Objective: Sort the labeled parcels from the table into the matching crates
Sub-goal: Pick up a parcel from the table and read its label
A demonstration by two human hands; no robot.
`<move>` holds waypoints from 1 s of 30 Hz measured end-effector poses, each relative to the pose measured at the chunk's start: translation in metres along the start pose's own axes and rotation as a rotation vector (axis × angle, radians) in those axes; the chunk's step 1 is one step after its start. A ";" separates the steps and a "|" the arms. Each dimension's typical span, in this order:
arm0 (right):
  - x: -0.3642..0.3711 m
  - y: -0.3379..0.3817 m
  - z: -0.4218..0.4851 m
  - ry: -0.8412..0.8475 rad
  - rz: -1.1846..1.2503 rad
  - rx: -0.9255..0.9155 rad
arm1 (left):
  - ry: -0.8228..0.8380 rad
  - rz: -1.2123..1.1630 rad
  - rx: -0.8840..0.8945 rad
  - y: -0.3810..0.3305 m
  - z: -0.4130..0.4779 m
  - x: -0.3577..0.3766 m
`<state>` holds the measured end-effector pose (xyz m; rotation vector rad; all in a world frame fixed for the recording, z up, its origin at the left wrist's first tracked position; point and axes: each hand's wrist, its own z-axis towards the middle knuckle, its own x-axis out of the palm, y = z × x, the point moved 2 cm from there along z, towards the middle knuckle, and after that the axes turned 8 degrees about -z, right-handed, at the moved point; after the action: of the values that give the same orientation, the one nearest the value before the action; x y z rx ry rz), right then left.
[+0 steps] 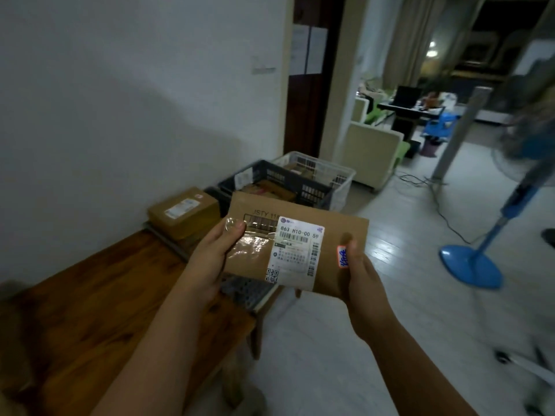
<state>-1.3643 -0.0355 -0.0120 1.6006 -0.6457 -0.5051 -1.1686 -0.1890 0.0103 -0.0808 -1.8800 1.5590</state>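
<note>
Low in the centre of the frame we hold a flat cardboard parcel [339,229] in the air. Our left hand [210,256] grips its left edge with the thumb on the taped top, and our right hand [357,274] grips its right edge beside a small orange sticker [342,257], so this one is lifted but not yet placed. Just beyond, left of centre, another brown parcel [183,211] waits at the far end of the wooden table [90,295]. Farther up by the wall, a dark crate [270,175] and a white crate [336,172] already hold boxes, so we judge the sorting partly done.
</note>
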 end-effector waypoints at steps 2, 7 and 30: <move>-0.019 0.000 0.019 -0.043 -0.021 0.004 | 0.031 0.004 -0.018 0.015 0.027 0.017; -0.054 0.006 0.094 -0.155 -0.062 0.004 | 0.113 0.008 -0.075 0.053 0.122 0.055; -0.151 0.029 0.430 -0.214 -0.151 0.097 | 0.057 0.070 -0.244 0.133 0.435 0.185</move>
<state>-1.7625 -0.2562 -0.0456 1.7086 -0.7214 -0.7751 -1.5896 -0.4362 -0.0437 -0.2986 -2.0328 1.3503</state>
